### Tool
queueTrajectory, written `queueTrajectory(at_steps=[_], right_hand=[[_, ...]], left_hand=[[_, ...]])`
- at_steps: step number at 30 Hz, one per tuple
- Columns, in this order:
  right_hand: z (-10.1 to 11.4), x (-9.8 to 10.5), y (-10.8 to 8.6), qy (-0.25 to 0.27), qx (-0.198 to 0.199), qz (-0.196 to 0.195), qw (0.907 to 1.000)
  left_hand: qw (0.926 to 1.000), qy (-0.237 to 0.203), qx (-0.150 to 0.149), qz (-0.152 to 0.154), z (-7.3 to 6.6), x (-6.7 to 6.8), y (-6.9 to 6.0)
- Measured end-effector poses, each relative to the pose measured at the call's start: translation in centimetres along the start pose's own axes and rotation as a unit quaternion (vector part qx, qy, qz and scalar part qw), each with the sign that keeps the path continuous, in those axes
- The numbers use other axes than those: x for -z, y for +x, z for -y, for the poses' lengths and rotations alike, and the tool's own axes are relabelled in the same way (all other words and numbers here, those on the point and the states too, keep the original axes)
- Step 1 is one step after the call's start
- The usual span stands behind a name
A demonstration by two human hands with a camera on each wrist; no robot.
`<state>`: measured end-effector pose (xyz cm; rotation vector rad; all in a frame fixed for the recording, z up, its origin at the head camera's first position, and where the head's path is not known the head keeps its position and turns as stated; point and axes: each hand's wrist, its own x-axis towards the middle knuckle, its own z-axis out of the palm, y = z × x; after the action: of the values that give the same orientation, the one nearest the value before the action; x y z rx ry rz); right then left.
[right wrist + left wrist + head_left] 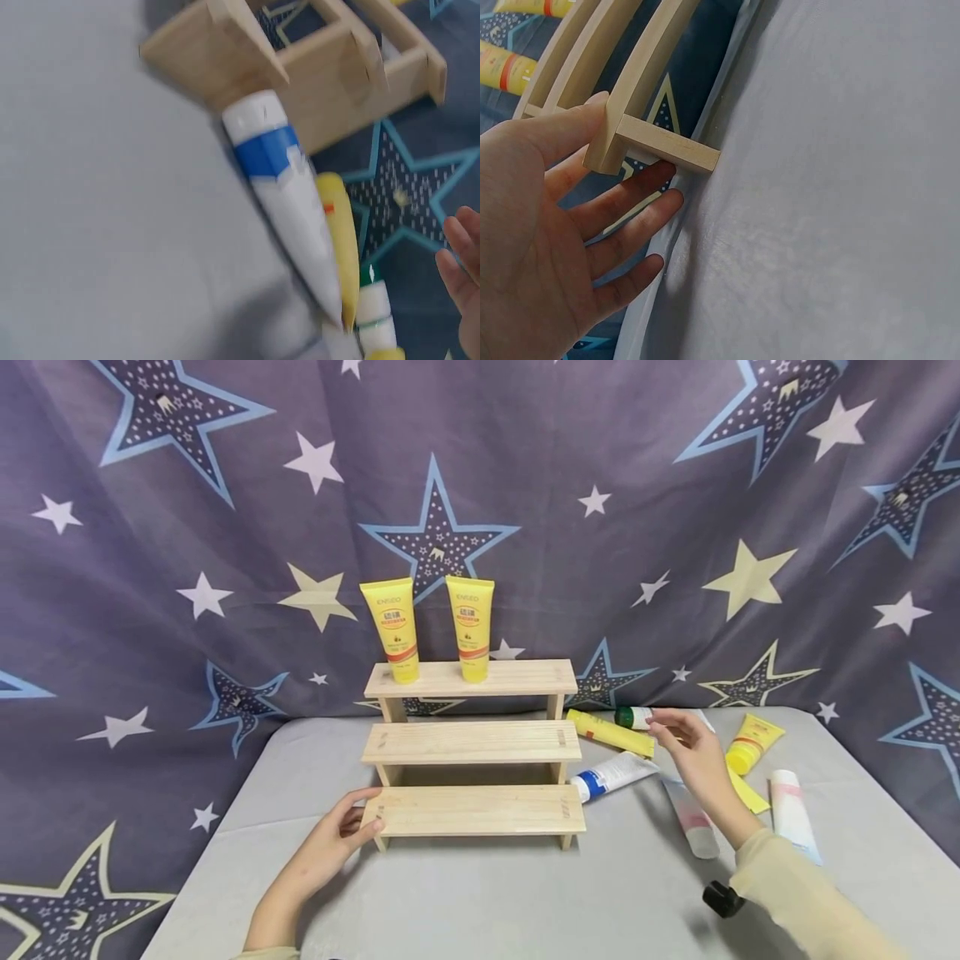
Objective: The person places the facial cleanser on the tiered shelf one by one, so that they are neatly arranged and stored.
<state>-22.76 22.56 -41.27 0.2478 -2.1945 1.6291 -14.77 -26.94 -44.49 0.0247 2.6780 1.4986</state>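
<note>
Three-tier pale wooden shelf (472, 810): left hand (333, 839) pinching its lowest tier's left end. Yellow plastic tube (611, 733), lying just right of shelf: looks light, soft, slippery; best gripped mid-body. Right hand (701, 760), farther right of shelf: fingers loose, empty.

Grey table (480, 897): wooden stand (472, 810), centre frame (two yellow tubes (471, 631) standing on top step (525, 675)); loose tubes (617, 774) lying at right.

The left hand (337, 831) pinched between thumb (570, 127) and forefinger (566, 176), its other three fingers (637, 229) spread apart. The right arm (750, 837) reached forward and leftward, the right hand (692, 747) raised with fingers loosely bent.
</note>
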Motion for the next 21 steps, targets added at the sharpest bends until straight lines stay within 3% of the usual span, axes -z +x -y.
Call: queueTrajectory(at_steps=[7, 12, 17, 21], right_hand=[[-2.2, 2.5, -0.1, -0.019, -0.027, -0.031, 0.999], [-3.1, 3.9, 0.0, -0.067, -0.04, -0.056, 0.9953], [-3.4, 5.5, 0.3, -0.101, -0.083, -0.071, 0.9889], [-3.7, 6.6, 0.6, -0.092, -0.126, -0.099, 0.9828]], left_hand=[[1.0, 0.0, 0.002, -0.002, -0.1, 0.0, 0.0], [1.0, 0.003, 0.002, -0.002, 0.1, 0.1, -0.1], [1.0, 0.001, 0.004, -0.001, 0.2, 0.1, -0.1], [1.0, -0.001, 0.003, -0.001, 0.2, 0.1, 0.0]])
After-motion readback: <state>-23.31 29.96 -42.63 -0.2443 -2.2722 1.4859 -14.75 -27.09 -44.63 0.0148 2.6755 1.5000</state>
